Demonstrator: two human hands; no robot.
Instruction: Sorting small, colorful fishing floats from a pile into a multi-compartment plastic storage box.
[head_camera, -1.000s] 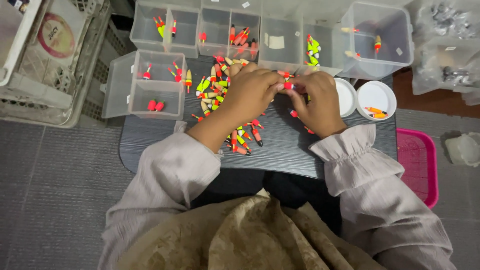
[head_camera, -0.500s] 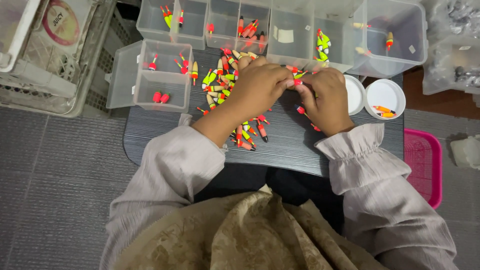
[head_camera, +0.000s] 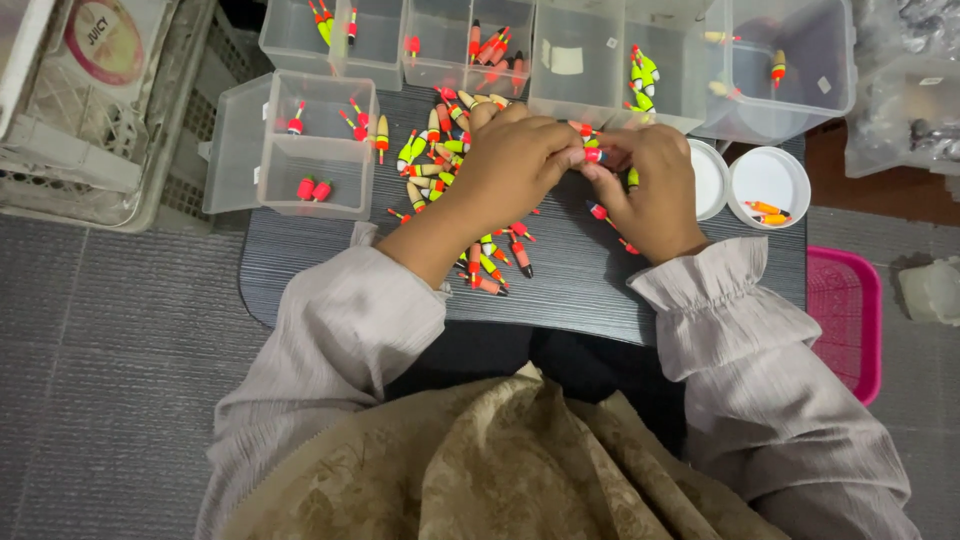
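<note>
Fishing floats (head_camera: 440, 165) litter dark tabletop (head_camera: 570, 285) on grey carpet (head_camera: 110, 350).

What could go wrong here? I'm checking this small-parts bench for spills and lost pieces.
1. Both hands, left hand and right hand, pinch one small float above the dark tray table; it might slip and drop.
2. The loose floats lie near the table's front edge, so a sleeve could sweep some off.

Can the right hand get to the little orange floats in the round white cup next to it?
Probably yes. The round white cup sits open-topped just beside the right hand, with nothing between them. But that hand and the left hand are pinching a small float together.
</note>
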